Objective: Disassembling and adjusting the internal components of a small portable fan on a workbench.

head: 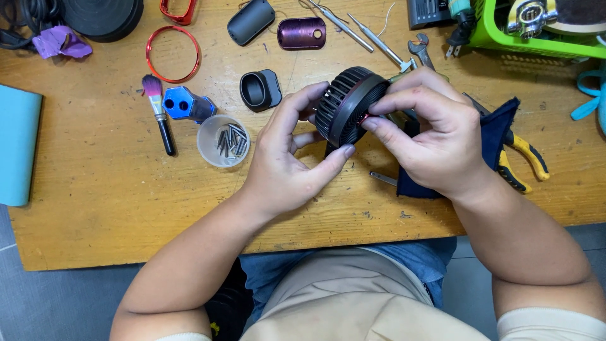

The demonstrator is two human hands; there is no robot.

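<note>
Both hands meet over the middle of the tabletop (95, 208), holding one object between them. Left hand (284, 164): fingers curled and clamped on the near-left side of a round black finned housing (347, 104), thumb under its lower edge. Right hand (435, 139): closed on the right side of the same housing, fingertips pinched at a reddish spot on its rim. Housing is held just above the wood, tilted, ribbed face toward the left. Under the right hand: dark blue cloth (495, 136), with yellow-handled pliers (524, 158) lying partly on it to the right. Just left of the left hand: clear round cup of small metal pins (223, 140); beside it a blue block with two holes (183, 105) and a small brush with pink bristles (158, 113). Far of the hands: black oval cap (260, 89), purple oval shell (302, 33), dark grey oval shell (250, 21), red ring (173, 53), two thin metal picks (360, 31), small wrench (420, 50). Far right corner: green basket (499, 31).
</note>
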